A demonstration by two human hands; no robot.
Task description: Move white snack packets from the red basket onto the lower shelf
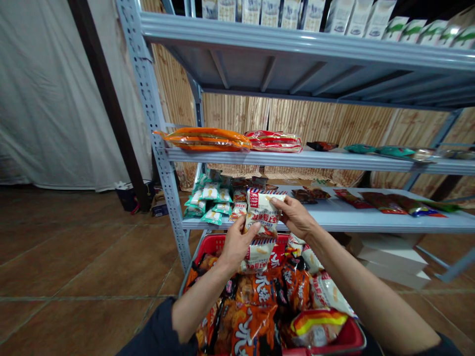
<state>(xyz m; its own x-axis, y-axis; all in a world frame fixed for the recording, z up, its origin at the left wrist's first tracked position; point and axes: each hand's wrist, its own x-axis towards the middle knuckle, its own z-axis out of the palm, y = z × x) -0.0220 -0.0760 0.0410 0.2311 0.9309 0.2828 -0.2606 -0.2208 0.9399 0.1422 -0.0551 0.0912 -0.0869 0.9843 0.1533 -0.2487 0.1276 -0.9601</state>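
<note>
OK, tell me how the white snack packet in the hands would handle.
The packet is probably light: the left hand and right hand only pinch its edges. It looks glossy, so may be slippery. Its pillow-like shape suggests it would give when squeezed.

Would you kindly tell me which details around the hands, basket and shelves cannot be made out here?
All in the head view:
- Small print on the held snack packet: too small and blurred.
- Part of that packet's lower left: hidden by the left hand.
- Floor of the red basket: covered by the orange bags.
- Tops of the blue-and-white cartons: cut off by the upper edge.
</note>
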